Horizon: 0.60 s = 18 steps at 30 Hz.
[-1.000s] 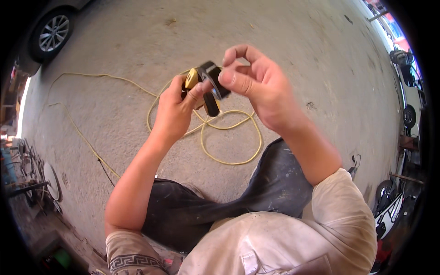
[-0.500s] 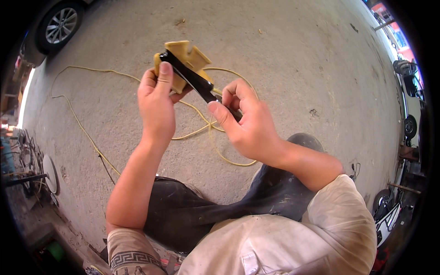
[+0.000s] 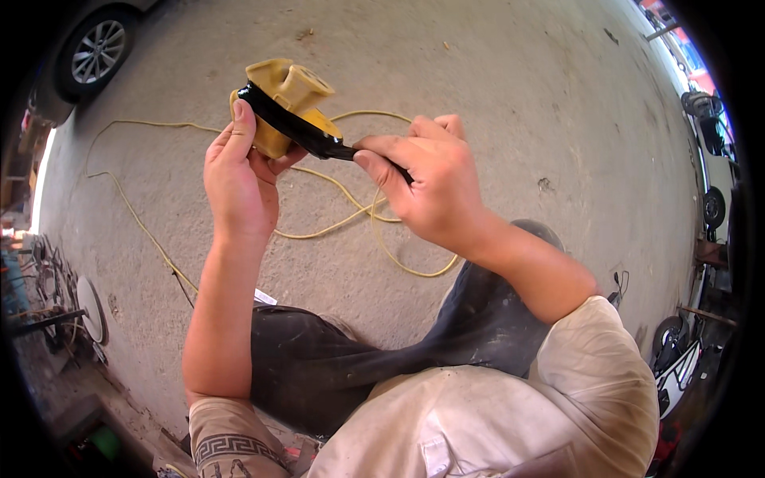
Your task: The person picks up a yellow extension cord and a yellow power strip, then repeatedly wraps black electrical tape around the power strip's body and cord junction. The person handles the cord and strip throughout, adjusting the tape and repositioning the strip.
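My left hand (image 3: 239, 187) is raised over the floor and closed round a yellow moulded block (image 3: 296, 89) that looks like a rubber cable socket. A glossy black tape-like strip (image 3: 291, 123) lies across the near side of the block, and my left thumb presses its far end. From the block the strip runs right and narrows to a twisted part. There my right hand (image 3: 437, 179) pinches it between thumb and forefinger, its tail passing under the fingers. How the strip is fixed to the block is hidden.
A yellow cord (image 3: 335, 227) loops over the concrete floor (image 3: 510, 95) below my hands. A car wheel (image 3: 97, 52) stands at the far left. Clutter with a round disc (image 3: 91, 309) lines the left side; a small black wheel (image 3: 713, 207) is at the right.
Both hands shifted, the left one left and slightly up with the yellow block. The block has turned, and the black strip now stretches more levelly toward my right hand, which has tightened its pinch.
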### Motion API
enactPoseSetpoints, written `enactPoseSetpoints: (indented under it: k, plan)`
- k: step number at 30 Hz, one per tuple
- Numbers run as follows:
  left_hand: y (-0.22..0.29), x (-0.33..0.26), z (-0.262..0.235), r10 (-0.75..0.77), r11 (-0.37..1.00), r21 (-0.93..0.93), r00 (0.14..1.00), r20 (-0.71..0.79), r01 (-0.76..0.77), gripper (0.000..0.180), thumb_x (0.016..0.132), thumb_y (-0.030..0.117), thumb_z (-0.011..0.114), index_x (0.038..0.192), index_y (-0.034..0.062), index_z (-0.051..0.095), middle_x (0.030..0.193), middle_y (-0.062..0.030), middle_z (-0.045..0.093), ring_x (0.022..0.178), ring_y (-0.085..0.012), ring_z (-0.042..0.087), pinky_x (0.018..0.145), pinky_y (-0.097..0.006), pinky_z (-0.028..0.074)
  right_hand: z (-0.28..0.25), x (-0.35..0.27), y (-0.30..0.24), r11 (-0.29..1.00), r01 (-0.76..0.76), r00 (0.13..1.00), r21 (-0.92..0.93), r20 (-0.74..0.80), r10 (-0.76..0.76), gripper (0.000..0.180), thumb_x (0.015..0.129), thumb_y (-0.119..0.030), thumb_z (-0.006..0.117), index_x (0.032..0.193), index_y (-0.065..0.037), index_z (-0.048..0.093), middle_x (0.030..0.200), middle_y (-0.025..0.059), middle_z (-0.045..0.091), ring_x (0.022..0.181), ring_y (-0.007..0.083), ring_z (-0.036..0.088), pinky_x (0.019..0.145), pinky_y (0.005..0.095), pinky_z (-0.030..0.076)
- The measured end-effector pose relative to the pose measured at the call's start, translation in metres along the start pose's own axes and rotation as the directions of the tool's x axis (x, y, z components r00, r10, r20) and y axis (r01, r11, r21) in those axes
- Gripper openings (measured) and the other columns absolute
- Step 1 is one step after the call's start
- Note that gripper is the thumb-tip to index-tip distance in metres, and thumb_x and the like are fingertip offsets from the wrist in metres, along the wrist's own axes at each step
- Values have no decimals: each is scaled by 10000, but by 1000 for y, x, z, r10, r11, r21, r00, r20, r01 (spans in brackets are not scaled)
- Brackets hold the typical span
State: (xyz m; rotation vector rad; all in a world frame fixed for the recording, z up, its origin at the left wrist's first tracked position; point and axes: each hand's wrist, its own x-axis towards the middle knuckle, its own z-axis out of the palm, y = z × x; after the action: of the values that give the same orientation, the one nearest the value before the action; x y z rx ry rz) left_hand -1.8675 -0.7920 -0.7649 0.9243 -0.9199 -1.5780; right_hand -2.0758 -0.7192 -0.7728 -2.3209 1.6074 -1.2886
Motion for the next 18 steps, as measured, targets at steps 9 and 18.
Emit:
enactPoseSetpoints:
  k: [9, 18]
  plan:
    - [-10, 8, -15, -234, 940, -197, 945, 227, 280, 420, 1112, 387, 470, 1261, 31, 635, 1115, -74, 737, 944, -179, 726, 733, -324, 612, -1, 5, 15, 988, 45, 999, 151, -7, -44, 150, 860, -303, 814, 863, -157, 780, 690, -44, 686, 691, 158, 526, 816, 342, 358]
    - [-22, 15, -17, -344, 907, -202, 927, 151, 369, 395, 1112, 373, 462, 1285, 48, 607, 1107, -74, 733, 913, -169, 731, 680, -297, 620, -17, 11, 22, 984, 58, 983, 166, 161, -85, 195, 855, -337, 828, 860, -147, 785, 720, -35, 681, 711, 172, 519, 857, 347, 374]
